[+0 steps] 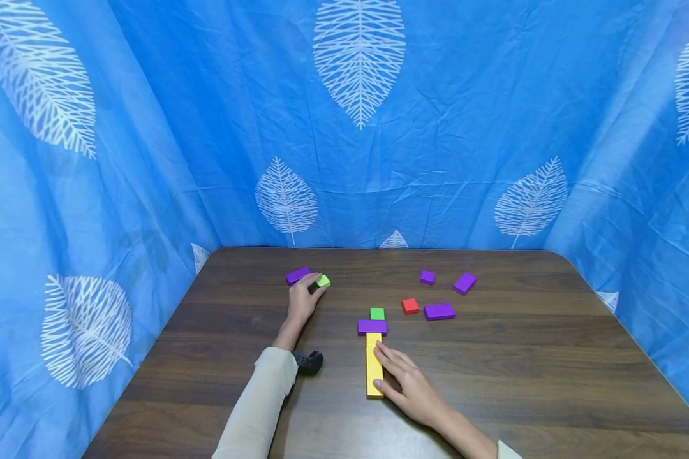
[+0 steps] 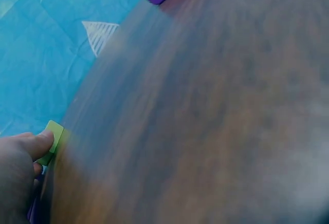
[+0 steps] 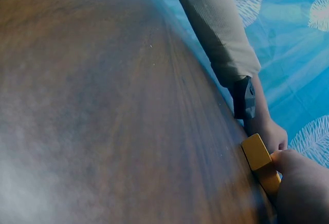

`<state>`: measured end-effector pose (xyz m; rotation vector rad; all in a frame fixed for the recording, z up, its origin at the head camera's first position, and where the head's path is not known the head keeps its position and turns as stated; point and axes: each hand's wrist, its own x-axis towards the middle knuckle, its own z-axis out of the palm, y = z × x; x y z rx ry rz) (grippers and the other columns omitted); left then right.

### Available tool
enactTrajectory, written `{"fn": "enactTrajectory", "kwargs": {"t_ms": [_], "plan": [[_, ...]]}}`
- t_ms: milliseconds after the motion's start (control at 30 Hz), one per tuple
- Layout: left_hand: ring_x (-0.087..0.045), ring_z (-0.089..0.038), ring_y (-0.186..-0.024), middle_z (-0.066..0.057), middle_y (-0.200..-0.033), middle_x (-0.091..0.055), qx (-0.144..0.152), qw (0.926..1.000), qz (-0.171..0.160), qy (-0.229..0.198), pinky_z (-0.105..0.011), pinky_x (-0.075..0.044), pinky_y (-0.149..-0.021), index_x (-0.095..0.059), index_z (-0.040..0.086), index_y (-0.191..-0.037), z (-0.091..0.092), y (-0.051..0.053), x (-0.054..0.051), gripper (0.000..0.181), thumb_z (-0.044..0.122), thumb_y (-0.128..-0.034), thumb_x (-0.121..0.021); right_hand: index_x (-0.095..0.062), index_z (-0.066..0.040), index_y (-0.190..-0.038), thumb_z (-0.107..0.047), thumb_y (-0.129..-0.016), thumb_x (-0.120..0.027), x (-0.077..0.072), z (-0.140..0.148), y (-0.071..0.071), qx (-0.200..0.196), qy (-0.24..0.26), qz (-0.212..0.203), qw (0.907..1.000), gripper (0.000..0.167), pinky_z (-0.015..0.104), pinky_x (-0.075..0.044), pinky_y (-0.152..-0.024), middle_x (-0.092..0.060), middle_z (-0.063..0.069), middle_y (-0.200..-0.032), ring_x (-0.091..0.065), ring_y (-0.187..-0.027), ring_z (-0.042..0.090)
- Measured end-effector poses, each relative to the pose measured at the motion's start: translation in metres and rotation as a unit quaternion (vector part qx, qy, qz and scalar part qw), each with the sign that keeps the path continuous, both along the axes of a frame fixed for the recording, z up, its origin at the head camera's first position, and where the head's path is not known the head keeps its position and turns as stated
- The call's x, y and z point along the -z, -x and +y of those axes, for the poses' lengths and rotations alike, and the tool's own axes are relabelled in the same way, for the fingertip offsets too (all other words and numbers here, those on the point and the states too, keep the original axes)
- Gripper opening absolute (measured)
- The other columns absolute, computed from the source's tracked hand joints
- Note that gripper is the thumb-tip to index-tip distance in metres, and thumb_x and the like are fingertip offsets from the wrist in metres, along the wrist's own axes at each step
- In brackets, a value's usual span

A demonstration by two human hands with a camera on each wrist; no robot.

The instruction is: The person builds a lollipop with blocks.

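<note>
We pinch the lime block [image 1: 324,280] in our left grip [image 1: 303,298]; a slip could bump the purple block [image 1: 296,276] beside it. Right grip [image 1: 412,387], fingers extended, touches the yellow block [image 1: 372,371]; side pressure could skew it.

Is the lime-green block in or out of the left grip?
In: the left grip pinches the lime-green block, thumb against it. Lifted off the table: cannot tell.

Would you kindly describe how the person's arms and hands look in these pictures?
The left hand and right hand are ungloved. The left sleeve is pale and finely ribbed, with a black device near its end. Only a pale edge of the right sleeve shows.
</note>
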<state>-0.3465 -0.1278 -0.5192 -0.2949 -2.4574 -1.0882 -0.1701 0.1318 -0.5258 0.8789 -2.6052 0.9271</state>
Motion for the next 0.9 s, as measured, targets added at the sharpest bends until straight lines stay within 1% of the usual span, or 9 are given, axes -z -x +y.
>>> {"fn": "enactTrajectory", "kwargs": {"t_ms": [133, 200, 267, 333, 433, 533, 633, 733, 900], "plan": [[-0.056, -0.031, -0.109, -0.017, -0.112, -0.063, -0.005, 0.9999, 0.011, -0.004, -0.041, -0.041, -0.097, -0.066, -0.001, -0.111, 0.002, 0.002, 0.002, 0.031, 0.007, -0.0816, -0.069, -0.046, -0.006, -0.136, -0.036, -0.091, -0.057, 0.000, 0.000, 0.000, -0.001, 0.003, 0.000, 1.0000, 0.055, 0.044, -0.038, -0.099, -0.039, 0.006, -0.142, -0.040, -0.126, 0.021], [-0.058, -0.031, -0.106, -0.016, -0.109, -0.064, 0.007, 0.9996, 0.022, -0.012, -0.041, -0.043, -0.094, -0.067, -0.001, -0.109, 0.005, 0.000, 0.002, 0.029, 0.007, -0.0807, -0.070, -0.046, -0.006, -0.136, -0.036, -0.091, -0.057, 0.000, 0.000, 0.000, -0.001, 0.002, 0.001, 1.0000, 0.055, 0.044, -0.038, -0.099, -0.039, 0.006, -0.142, -0.040, -0.126, 0.021], [-0.060, -0.029, -0.104, -0.014, -0.107, -0.066, 0.034, 0.9990, 0.023, -0.015, -0.041, -0.045, -0.091, -0.068, 0.000, -0.107, 0.009, -0.004, 0.002, 0.028, 0.009, -0.0806, -0.071, -0.046, -0.006, -0.136, -0.036, -0.091, -0.057, 0.000, 0.000, 0.000, -0.002, 0.002, 0.000, 1.0000, 0.055, 0.044, -0.038, -0.098, -0.039, 0.006, -0.142, -0.040, -0.126, 0.021], [-0.061, -0.026, -0.102, -0.011, -0.107, -0.066, 0.069, 0.9974, 0.011, -0.015, -0.039, -0.047, -0.089, -0.069, 0.003, -0.107, 0.014, -0.009, 0.000, 0.028, 0.013, -0.0808, -0.072, -0.046, -0.006, -0.136, -0.036, -0.091, -0.057, 0.000, 0.000, 0.000, -0.003, 0.003, -0.001, 1.0000, 0.055, 0.045, -0.038, -0.098, -0.039, 0.006, -0.142, -0.040, -0.126, 0.021], [-0.061, -0.022, -0.101, -0.008, -0.105, -0.067, 0.120, 0.9926, -0.014, -0.008, -0.036, -0.047, -0.089, -0.071, 0.006, -0.105, 0.021, -0.016, -0.002, 0.027, 0.017, -0.0804, -0.072, -0.046, -0.006, -0.136, -0.036, -0.091, -0.057, -0.001, -0.001, 0.001, -0.004, 0.003, -0.002, 1.0000, 0.055, 0.045, -0.038, -0.098, -0.039, 0.007, -0.142, -0.040, -0.126, 0.022], [-0.062, -0.019, -0.101, -0.005, -0.104, -0.068, 0.156, 0.9871, -0.031, 0.009, -0.034, -0.047, -0.090, -0.072, 0.009, -0.104, 0.027, -0.023, -0.004, 0.027, 0.017, -0.0790, -0.074, -0.045, -0.006, -0.136, -0.036, -0.091, -0.057, -0.001, -0.001, 0.001, -0.004, 0.001, -0.003, 1.0000, 0.055, 0.045, -0.038, -0.099, -0.039, 0.007, -0.143, -0.040, -0.126, 0.022], [-0.062, -0.016, -0.100, -0.003, -0.104, -0.068, 0.181, 0.9822, -0.040, 0.027, -0.032, -0.047, -0.090, -0.072, 0.010, -0.104, 0.030, -0.028, -0.005, 0.027, 0.018, -0.0788, -0.074, -0.045, -0.006, -0.136, -0.036, -0.091, -0.056, -0.002, -0.001, 0.000, -0.002, 0.000, -0.008, 1.0000, 0.055, 0.045, -0.038, -0.099, -0.039, 0.007, -0.143, -0.040, -0.126, 0.022], [-0.062, -0.015, -0.099, -0.002, -0.104, -0.068, 0.197, 0.9791, -0.039, 0.036, -0.031, -0.048, -0.088, -0.071, 0.011, -0.105, 0.031, -0.031, -0.004, 0.025, 0.019, -0.0811, -0.072, -0.045, -0.007, -0.136, -0.037, -0.092, -0.056, -0.002, -0.001, 0.000, 0.001, -0.002, -0.011, 0.9999, 0.055, 0.046, -0.038, -0.098, -0.039, 0.007, -0.143, -0.040, -0.126, 0.022], [-0.062, -0.016, -0.100, -0.003, -0.105, -0.068, 0.200, 0.9787, -0.033, 0.032, -0.031, -0.048, -0.087, -0.071, 0.010, -0.105, 0.033, -0.032, -0.002, 0.020, 0.017, -0.0871, -0.065, -0.046, -0.006, -0.136, -0.037, -0.092, -0.056, -0.002, -0.001, -0.001, 0.002, -0.003, -0.009, 1.0000, 0.055, 0.046, -0.038, -0.098, -0.039, 0.007, -0.143, -0.040, -0.126, 0.023]]}}
